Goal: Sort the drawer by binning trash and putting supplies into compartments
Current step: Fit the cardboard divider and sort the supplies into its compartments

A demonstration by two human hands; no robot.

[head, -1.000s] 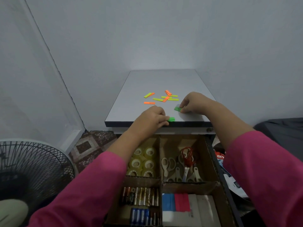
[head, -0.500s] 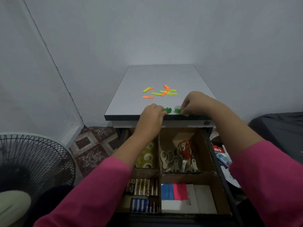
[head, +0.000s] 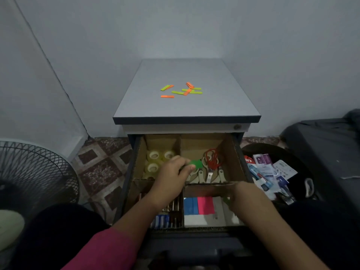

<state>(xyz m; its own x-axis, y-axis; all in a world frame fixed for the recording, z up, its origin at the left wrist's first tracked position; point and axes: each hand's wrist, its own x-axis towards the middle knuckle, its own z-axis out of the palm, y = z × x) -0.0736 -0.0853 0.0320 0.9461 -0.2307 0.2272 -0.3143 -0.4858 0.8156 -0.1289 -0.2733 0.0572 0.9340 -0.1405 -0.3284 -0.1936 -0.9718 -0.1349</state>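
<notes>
- Reaching into the near right compartment by the sticky notes (head: 198, 205), the right hand (head: 243, 195) blurs; I cannot tell its grip.
- Left hand (head: 173, 172) pinches green paper tabs (head: 195, 163) over the scissors (head: 210, 172).
- Tabs look light and floppy; pinch their edges.
- More strips (head: 181, 90) lie on the bench (head: 224, 106).

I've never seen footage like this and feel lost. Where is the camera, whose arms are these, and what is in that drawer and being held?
The single camera sits on a person's head, looking down at their own arms. Below is an open drawer split by cardboard into compartments: tape rolls, scissors, batteries, and sticky notes. The left hand pinches a small green piece over the scissors compartment. The right hand is blurred, so what it holds is unclear. Orange and green strips lie on the cabinet top. A bin of wrappers stands to the right.
</notes>
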